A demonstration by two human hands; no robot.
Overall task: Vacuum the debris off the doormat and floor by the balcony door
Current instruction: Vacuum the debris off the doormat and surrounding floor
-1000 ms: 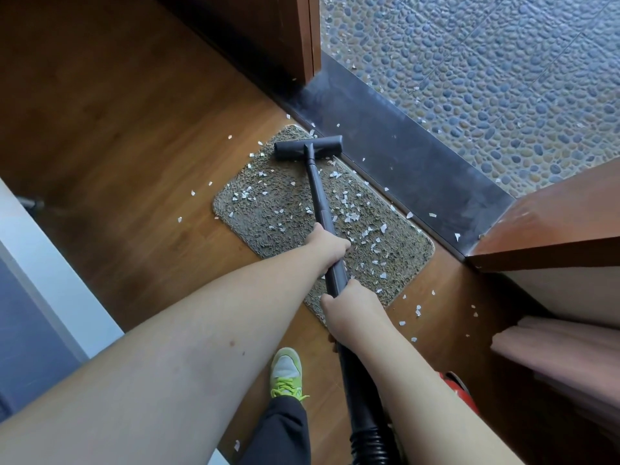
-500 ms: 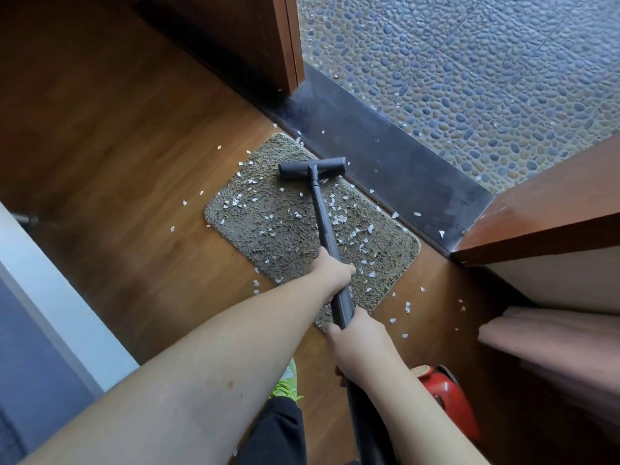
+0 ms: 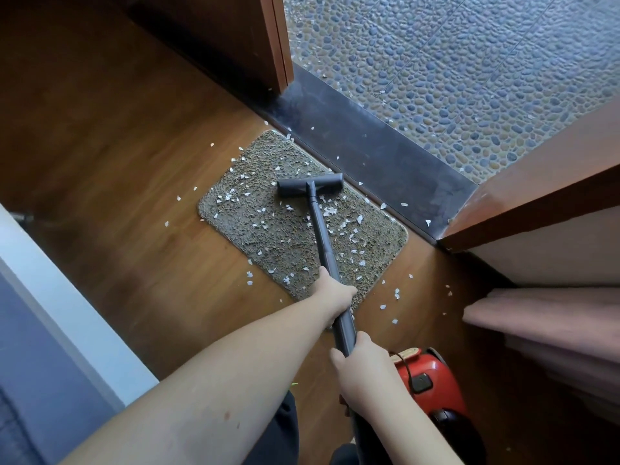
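Observation:
A grey-brown doormat [image 3: 268, 236] lies on the wood floor against the dark door sill [image 3: 379, 156]. White debris flakes [image 3: 342, 224] are scattered over the mat, the floor around it and the sill. The vacuum's dark floor head [image 3: 310, 184] rests on the mat's far part, near the sill. Its grey wand [image 3: 323, 239] runs back toward me. My left hand [image 3: 332, 293] grips the wand at the mat's near edge. My right hand [image 3: 360, 367] holds the wand lower down, close to my body.
A red vacuum canister [image 3: 426, 380] sits on the floor at my right. A wooden door [image 3: 536, 193] stands open on the right, a door frame [image 3: 275, 45] on the left. Pebbled balcony floor [image 3: 453, 62] lies beyond. A white-edged panel [image 3: 60, 313] runs along the left.
The floor head has been drawn back along the mat from its far corner toward the middle. Both hands came back with the wand, and the red canister has come into view.

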